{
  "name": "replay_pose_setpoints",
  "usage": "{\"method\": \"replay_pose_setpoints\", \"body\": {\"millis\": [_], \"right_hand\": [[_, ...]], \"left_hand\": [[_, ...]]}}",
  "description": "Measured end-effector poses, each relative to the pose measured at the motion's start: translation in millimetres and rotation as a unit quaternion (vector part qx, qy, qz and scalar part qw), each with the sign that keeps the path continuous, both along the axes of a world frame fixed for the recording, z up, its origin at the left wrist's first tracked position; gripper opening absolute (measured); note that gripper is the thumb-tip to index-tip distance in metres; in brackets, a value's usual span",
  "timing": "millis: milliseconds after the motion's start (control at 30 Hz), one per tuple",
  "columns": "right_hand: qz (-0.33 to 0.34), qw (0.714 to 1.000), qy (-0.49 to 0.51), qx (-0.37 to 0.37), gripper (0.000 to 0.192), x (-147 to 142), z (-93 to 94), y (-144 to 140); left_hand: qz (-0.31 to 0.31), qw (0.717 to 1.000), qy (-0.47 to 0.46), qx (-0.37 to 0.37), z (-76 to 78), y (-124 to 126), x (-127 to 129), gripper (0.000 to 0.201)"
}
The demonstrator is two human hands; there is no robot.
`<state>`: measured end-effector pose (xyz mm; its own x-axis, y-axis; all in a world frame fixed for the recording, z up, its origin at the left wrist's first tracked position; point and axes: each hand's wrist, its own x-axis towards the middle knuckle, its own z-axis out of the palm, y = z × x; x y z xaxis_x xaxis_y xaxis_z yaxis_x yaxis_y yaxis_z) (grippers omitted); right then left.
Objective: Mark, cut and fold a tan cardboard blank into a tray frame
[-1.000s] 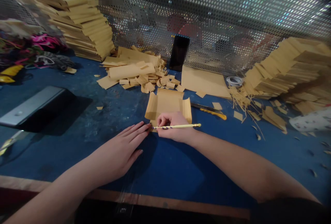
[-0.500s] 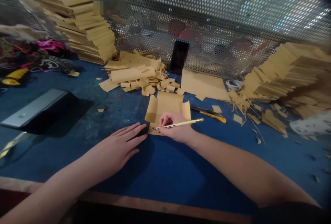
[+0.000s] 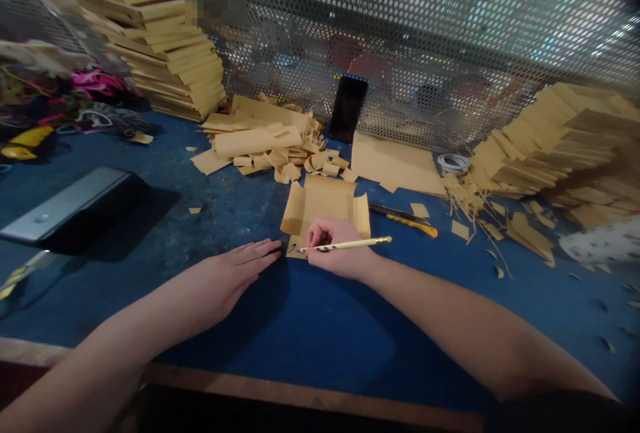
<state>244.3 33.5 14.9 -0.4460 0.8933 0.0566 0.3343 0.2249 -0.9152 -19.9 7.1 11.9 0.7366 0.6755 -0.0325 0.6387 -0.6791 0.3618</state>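
Observation:
A tan paper sheet with curled side flaps lies on the blue tabletop in front of me. My right hand rests on its lower part, fingers closed round a pale yellow pencil with dark spots. The pencil slants low, its tip at the sheet's lower left corner beside some dark marks. My left hand lies flat with fingers stretched out, its fingertips just left of that corner. Right of the sheet is a yellow-handled utility knife, next to a dark slim tool.
Paper scraps are heaped behind the sheet. Tall paper stacks stand at the back left and right. A phone leans on the perforated metal panel. A grey-black device sits left, a white tape roll back right.
My left hand has drawn slightly left, its fingers now closer together. The right hand keeps its grip on the pencil, whose tip has shifted a little right.

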Motion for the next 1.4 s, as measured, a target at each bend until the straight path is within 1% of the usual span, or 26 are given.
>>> {"method": "replay_pose_setpoints", "body": {"millis": [267,667,1100,1267,1400], "right_hand": [[0.005,1.000,-0.001,-0.017,0.015,-2.3,2.8,-1.5],[0.010,1.000,0.003,-0.012,0.014,-2.0,3.5,-2.5],[0.006,1.000,-0.013,-0.020,0.014,-2.5,4.3,-2.4],[0.003,1.000,-0.020,-0.014,0.013,-3.3,5.2,-1.9],[0.004,1.000,-0.020,-0.006,0.013,-2.5,3.4,-1.7]], "left_hand": [[-0.004,1.000,-0.016,-0.002,-0.9,-0.4,-1.4,0.050],[0.000,1.000,-0.003,-0.013,0.9,0.4,-1.0,0.055],[0.003,1.000,-0.020,-0.022,-4.1,1.0,-4.0,0.058],[-0.003,1.000,0.002,-0.016,-4.4,1.7,-4.2,0.058],[-0.002,1.000,-0.011,-0.013,-3.1,1.1,-4.0,0.059]]}}
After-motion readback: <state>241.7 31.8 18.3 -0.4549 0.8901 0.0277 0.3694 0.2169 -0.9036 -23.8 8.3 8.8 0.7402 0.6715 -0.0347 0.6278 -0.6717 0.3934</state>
